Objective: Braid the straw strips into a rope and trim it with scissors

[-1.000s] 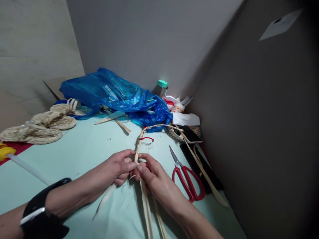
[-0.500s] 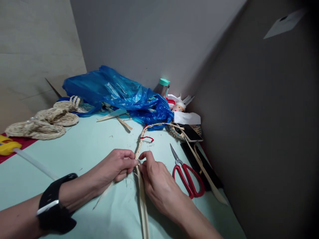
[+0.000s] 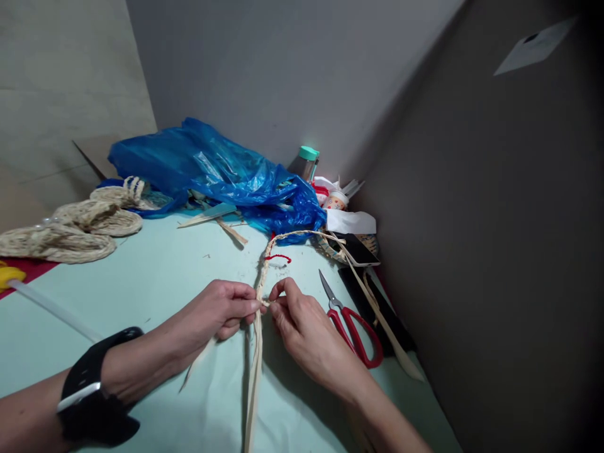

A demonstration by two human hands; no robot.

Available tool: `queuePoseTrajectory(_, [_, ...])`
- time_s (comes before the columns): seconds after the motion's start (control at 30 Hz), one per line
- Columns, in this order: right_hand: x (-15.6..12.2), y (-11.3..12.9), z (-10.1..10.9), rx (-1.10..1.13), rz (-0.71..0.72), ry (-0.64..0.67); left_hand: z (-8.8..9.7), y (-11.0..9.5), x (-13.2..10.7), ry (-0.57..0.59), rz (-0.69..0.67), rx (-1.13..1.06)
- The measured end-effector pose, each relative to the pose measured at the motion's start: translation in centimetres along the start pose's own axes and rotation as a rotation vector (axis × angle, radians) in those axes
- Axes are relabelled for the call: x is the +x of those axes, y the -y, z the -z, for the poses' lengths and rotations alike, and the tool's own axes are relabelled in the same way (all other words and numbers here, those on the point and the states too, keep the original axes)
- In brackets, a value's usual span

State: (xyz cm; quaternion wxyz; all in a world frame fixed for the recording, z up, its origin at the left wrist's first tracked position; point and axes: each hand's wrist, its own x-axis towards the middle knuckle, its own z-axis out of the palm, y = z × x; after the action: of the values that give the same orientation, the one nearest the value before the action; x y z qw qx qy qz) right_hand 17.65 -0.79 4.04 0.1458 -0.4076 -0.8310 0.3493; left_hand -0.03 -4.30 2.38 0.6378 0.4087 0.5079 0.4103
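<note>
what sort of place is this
Probably a small craft workbench in a wall corner, for straw weaving: the left hand and right hand pinch a straw braid, coils of woven straw lie far left, and red scissors lie alongside.

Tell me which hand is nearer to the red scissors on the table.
Right. The right hand pinches the straw braid close beside the red scissors. The left hand pinches the same braid from its other side, farther from the scissors.

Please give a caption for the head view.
Left hand and right hand pinch a straw braid on a pale table; red scissors lie nearby.
</note>
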Motion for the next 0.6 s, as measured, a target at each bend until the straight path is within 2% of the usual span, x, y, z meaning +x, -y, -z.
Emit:
queuePoseTrajectory(0.1, [0.0,-0.2,1.0,0.034,-0.051,-0.02,0.0,0.2,0.0,-0.032,0.039,-0.004])
queuePoseTrajectory(0.17, [0.0,-0.5,2.1,0.065,-0.067,-0.109,0.0,0.2,0.0,-0.076,0.05,0.009])
queuePoseTrajectory(0.27, [0.0,-1.0,3.6,0.157,-0.016,-0.274,-0.2,0.0,-0.2,-0.111,0.04,0.041])
queuePoseTrajectory(0.33, [0.0,-1.1,4.1,0.219,0.027,-0.319,-0.3,-0.1,-0.3,-0.12,0.039,0.07])
queuePoseTrajectory(0.4, [0.0,-0.8,3.8,0.263,0.095,-0.299,-0.3,-0.1,-0.3,-0.119,0.044,0.089])
queuePoseTrajectory(0.5, [-0.2,0.1,2.5,0.256,0.181,-0.202,-0.3,0.0,-0.2,-0.104,0.036,0.087])
queuePoseTrajectory(0.6, [-0.5,0.8,1.2,0.124,0.098,-0.169,-0.3,0.2,-0.1,-0.077,0.013,0.073])
